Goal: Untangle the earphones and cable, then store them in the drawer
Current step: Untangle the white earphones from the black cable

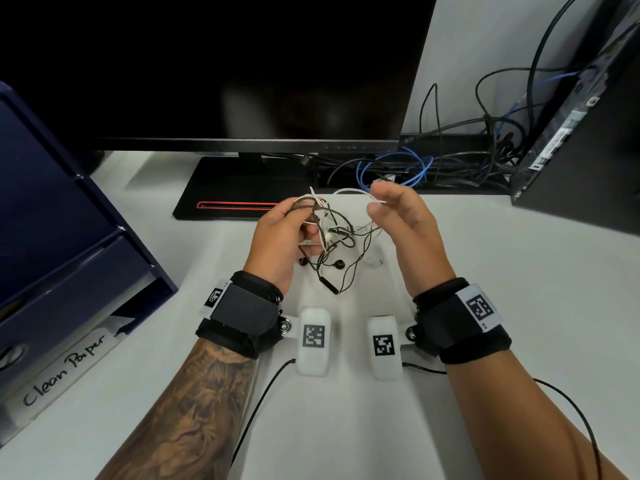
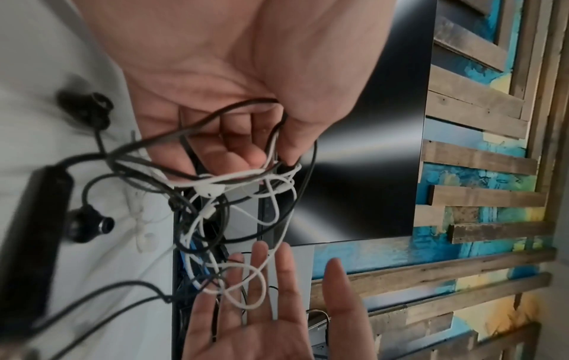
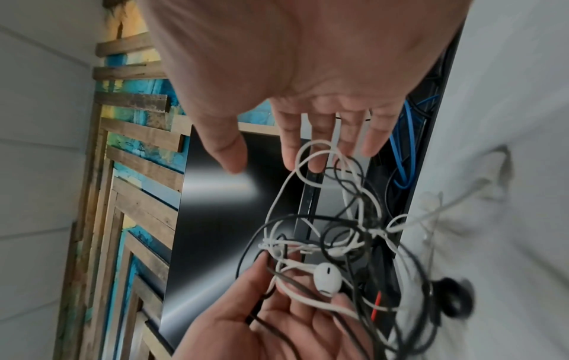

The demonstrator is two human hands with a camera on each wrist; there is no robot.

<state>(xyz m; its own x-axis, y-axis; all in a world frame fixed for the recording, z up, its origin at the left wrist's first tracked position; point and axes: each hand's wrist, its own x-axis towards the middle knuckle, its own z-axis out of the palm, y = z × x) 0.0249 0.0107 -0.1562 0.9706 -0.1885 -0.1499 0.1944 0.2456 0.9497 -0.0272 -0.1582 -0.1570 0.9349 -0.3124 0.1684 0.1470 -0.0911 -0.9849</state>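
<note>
A tangle of black earphones and white earphone cable hangs between my hands above the white desk. My left hand grips the bundle, pinching cords between thumb and curled fingers. A white earbud lies against its fingers. Two black earbuds and a black inline remote dangle below. My right hand is open, with straight fingers touching a white loop. The dark blue drawer unit stands at the left.
A dark monitor on a black base stands right behind the hands. A black computer tower and a heap of black and blue cables fill the back right. A tray labelled Clean Paper lies under the drawer unit.
</note>
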